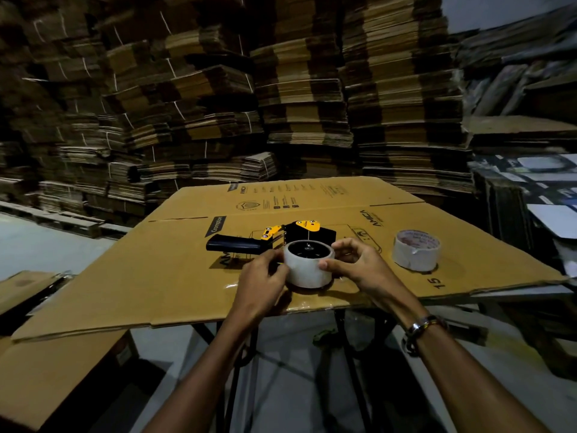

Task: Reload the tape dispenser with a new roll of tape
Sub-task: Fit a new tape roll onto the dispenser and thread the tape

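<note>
White tape roll (308,266), seated on the hub of the black-and-yellow tape dispenser (281,238), which lies flat on a flattened cardboard sheet (175,276) covering the worktop. Left hand (262,284): fingers curled against the roll's left side. Right hand (356,266): thumb and fingers curled round its right side. Second tape roll (416,254): on the cardboard, well apart to the right. Bundled flat cardboard stacks (218,89) behind. Wristband (420,331) on right wrist.
</note>
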Available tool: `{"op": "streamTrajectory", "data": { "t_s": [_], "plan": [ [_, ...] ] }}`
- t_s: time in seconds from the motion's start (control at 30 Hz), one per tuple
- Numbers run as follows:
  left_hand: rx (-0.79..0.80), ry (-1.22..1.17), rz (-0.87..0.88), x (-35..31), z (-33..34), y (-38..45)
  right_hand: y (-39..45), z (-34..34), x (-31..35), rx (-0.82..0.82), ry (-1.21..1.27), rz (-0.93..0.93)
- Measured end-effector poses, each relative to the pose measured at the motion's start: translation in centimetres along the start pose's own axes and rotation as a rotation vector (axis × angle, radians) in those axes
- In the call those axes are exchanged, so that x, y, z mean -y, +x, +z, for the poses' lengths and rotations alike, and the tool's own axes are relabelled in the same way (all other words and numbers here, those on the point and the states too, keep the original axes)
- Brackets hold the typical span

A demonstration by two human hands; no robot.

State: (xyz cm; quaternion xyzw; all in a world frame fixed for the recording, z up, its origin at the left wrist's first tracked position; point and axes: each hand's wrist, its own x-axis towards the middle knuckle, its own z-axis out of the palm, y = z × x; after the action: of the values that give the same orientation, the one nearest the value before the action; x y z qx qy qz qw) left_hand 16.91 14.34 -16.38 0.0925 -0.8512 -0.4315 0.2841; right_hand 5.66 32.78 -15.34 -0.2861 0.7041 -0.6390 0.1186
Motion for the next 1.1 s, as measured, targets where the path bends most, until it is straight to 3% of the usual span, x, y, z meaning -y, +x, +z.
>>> {"op": "streamTrajectory", "data": {
  "t_s": [0.17, 0.8, 1.1],
  "plan": [
    [0.198, -0.090, -0.010, -0.5, 0.2, -0.1, -0.1, 0.2, -0.2, -0.036, -0.035, -0.038],
    [0.079, 0.033, -0.049, -0.2, 1.2, 0.7, 0.1, 0.4, -0.4, -0.071, 0.011, -0.047],
    [0.157, -0.080, -0.121, 0.1, 0.3, 1.0, 0.3, 0.4, 0.0, 0.013, -0.075, 0.009]
  ]
}}
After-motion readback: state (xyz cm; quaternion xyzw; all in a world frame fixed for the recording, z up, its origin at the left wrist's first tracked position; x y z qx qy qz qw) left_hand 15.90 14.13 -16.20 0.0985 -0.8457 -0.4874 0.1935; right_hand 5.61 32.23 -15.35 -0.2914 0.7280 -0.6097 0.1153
